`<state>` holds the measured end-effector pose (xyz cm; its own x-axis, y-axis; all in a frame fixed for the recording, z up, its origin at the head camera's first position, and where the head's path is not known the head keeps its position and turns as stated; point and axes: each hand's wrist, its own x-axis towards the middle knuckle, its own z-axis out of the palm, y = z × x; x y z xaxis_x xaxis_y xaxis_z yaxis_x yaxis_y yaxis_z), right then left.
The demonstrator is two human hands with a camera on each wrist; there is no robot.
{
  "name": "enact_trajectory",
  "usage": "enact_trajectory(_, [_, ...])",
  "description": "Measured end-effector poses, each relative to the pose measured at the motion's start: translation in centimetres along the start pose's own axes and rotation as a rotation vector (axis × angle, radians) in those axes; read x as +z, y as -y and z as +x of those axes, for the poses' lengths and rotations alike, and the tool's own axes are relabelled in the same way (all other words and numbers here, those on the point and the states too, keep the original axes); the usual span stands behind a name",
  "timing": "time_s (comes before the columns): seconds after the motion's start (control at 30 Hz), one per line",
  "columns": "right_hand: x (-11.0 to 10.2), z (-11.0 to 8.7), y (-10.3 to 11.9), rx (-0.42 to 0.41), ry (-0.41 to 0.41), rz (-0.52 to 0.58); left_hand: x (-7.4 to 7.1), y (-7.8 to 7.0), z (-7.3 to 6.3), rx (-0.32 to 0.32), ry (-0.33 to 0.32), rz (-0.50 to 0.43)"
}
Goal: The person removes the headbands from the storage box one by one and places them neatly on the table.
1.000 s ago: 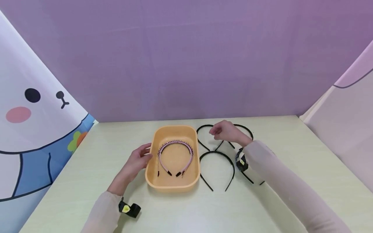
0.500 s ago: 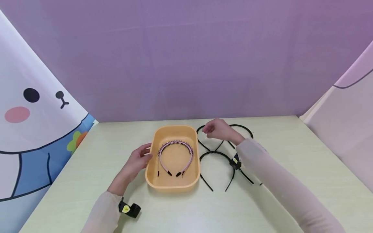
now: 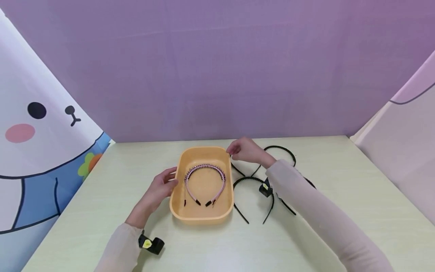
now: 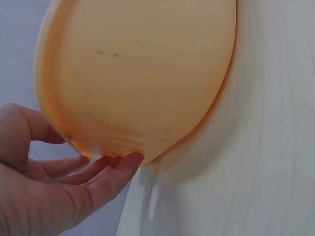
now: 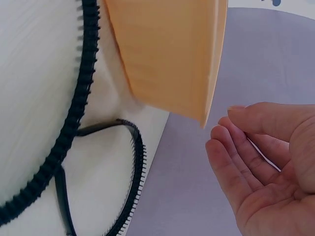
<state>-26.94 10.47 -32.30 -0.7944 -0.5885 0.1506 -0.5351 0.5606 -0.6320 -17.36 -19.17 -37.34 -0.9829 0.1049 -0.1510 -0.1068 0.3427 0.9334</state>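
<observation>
My left hand (image 3: 159, 189) holds the left wall of an orange plastic tray (image 3: 202, 217), thumb at the rim and fingers against the outer side, as the left wrist view shows. Inside the tray lies a pink headband (image 3: 222, 185) with small studs, over dark toothed band parts. My right hand (image 3: 246, 150) is raised beside the tray's far right corner, fingers loosely curled with nothing between them. In the right wrist view its fingertips are near the tray rim (image 5: 209, 105). Below it lie black toothed hair hoops, one closest in front (image 3: 253, 178).
Another black hair hoop (image 3: 289, 151) lies at the back right. One more (image 3: 289, 207) is partly hidden by the right sleeve. A purple cloth (image 3: 217, 75) stands behind the pale table (image 3: 136, 166), with a printed cartoon sheet (image 3: 44, 158) at the left.
My right hand has moved left over the hoops to the tray's far right corner. The left hand and the tray have stayed in place.
</observation>
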Motion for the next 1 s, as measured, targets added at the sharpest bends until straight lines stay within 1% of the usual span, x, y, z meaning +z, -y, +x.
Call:
enact_trajectory(0.13, [0.4,0.3,0.4,-0.016,0.000,0.012,0.0,0.0,-0.1,0.002,-0.001,-0.001])
enact_trajectory(0.53, [1.8,1.9,0.4,0.003,0.040,0.035,0.0,0.0,0.0,0.005,-0.001,-0.010])
enact_trajectory(0.77, [2.7,2.8,0.8,-0.014,0.051,0.022,-0.1,0.1,-0.2,0.001,-0.014,-0.008])
enact_trajectory(0.9, [3.3,3.2,0.9,0.000,0.072,0.018,-0.2,0.1,-0.3,-0.005,-0.015,-0.008])
enact_trajectory(1.0, [3.6,3.6,1.0,0.010,0.083,-0.007,-0.2,0.2,-0.3,-0.001,-0.009,-0.012])
